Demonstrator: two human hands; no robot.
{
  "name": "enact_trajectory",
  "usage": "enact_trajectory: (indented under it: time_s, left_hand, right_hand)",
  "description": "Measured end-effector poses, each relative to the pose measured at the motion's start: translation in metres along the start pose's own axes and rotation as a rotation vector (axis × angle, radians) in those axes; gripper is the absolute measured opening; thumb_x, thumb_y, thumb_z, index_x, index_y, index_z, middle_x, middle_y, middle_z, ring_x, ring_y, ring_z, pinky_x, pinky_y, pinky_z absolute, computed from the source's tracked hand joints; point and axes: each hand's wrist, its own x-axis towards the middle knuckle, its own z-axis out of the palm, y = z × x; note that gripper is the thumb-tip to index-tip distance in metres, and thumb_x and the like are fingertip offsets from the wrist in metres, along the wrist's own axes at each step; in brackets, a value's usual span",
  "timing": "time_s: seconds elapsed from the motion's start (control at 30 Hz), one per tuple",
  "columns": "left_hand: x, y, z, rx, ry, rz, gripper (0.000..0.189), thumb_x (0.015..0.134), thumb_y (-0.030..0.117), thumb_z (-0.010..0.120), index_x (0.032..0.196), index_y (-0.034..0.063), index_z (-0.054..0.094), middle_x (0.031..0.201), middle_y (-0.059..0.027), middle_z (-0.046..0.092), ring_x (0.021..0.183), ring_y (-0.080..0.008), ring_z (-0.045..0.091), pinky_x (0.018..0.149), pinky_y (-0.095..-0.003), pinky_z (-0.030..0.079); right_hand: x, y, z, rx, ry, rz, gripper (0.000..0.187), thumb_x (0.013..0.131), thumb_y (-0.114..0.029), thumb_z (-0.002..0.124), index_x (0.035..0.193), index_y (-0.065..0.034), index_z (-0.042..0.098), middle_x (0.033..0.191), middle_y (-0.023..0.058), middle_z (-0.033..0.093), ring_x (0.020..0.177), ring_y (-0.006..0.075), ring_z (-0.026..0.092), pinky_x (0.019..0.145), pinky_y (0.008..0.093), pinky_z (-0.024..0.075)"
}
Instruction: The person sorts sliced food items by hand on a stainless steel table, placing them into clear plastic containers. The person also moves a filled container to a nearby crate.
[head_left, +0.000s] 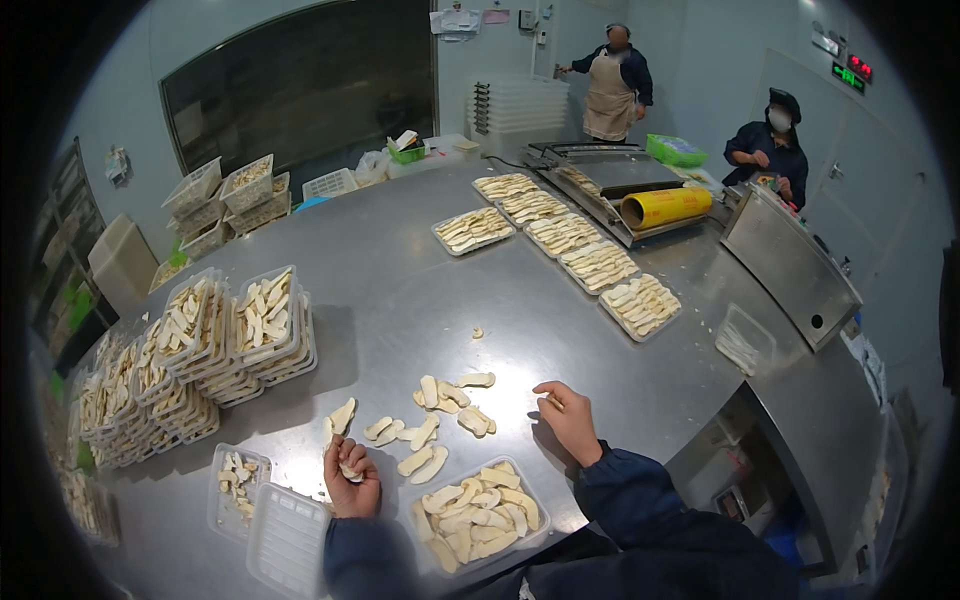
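My left hand (350, 484) is curled around a pale mushroom slice (351, 472). Just beyond its fingers lie more slices (343, 417) on the steel table. My right hand (568, 421) hovers to the right of the loose mushroom slices (426, 433), its fingers bent; whether something small is pinched there I cannot tell. Between my forearms stands a clear plastic tray (546, 517) heaped with sliced mushrooms (480, 517). Left of my left hand, an empty white tray (287, 541) partly overlaps a clear tray (215, 491) holding small mushroom scraps (238, 480).
Stacked trays of slices (262, 322) rise at left. Neatly filled trays (640, 306) line up before a wrapping machine (600, 176) with a yellow film roll (667, 208). A steel machine (791, 262) and a table cutout (750, 480) lie right. Two people (616, 90) stand beyond.
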Motion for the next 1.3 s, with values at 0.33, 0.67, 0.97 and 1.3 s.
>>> enact_trajectory:
  time_s: [0.33, 0.67, 0.97, 1.3]
  left_hand:
    - [0.002, 0.0, -0.005, -0.006, -0.067, -0.007, 0.008, 0.093, 0.01, 0.051, 0.097, 0.0031, 0.05, 0.071, 0.0006, 0.041, 0.06, -0.0071, 0.038, 0.053, -0.0196, 0.037]
    - [-0.004, -0.001, 0.001, -0.026, -0.076, -0.09, 0.025, 0.093, 0.007, 0.05, 0.118, 0.0022, 0.05, 0.082, -0.0027, 0.041, 0.07, -0.0109, 0.04, 0.06, -0.0215, 0.038]
    - [-0.008, -0.008, 0.012, 0.335, -0.04, 0.013, 0.048, 0.09, 0.008, 0.052, 0.136, 0.0105, 0.04, 0.093, -0.0014, 0.049, 0.07, -0.0085, 0.041, 0.06, -0.0198, 0.039]
    - [-0.003, -0.002, 0.005, 0.122, 0.013, -0.067, 0.051, 0.082, -0.003, 0.046, 0.132, 0.0042, 0.042, 0.087, -0.0042, 0.047, 0.065, -0.0083, 0.043, 0.057, -0.0195, 0.04]
  right_hand:
    - [-0.001, 0.005, 0.003, 0.049, 0.009, -0.007, 0.015, 0.082, -0.006, 0.059, 0.095, -0.0015, 0.064, 0.059, 0.0019, 0.049, 0.055, 0.0065, 0.042, 0.051, 0.0239, 0.0368]
    - [0.0, 0.001, 0.007, 0.035, -0.021, -0.018, 0.016, 0.082, -0.006, 0.058, 0.095, -0.0011, 0.063, 0.055, 0.0012, 0.043, 0.053, 0.0061, 0.04, 0.051, 0.0241, 0.0349]
    - [-0.002, 0.002, 0.005, 0.051, -0.004, 0.038, 0.016, 0.082, -0.002, 0.057, 0.097, -0.0015, 0.063, 0.059, -0.0013, 0.046, 0.055, 0.0048, 0.041, 0.05, 0.0225, 0.0354]
    - [-0.001, 0.003, 0.006, 0.043, -0.035, -0.012, 0.015, 0.082, -0.002, 0.057, 0.097, -0.0013, 0.063, 0.058, -0.0014, 0.047, 0.054, 0.0044, 0.039, 0.049, 0.0226, 0.0328]
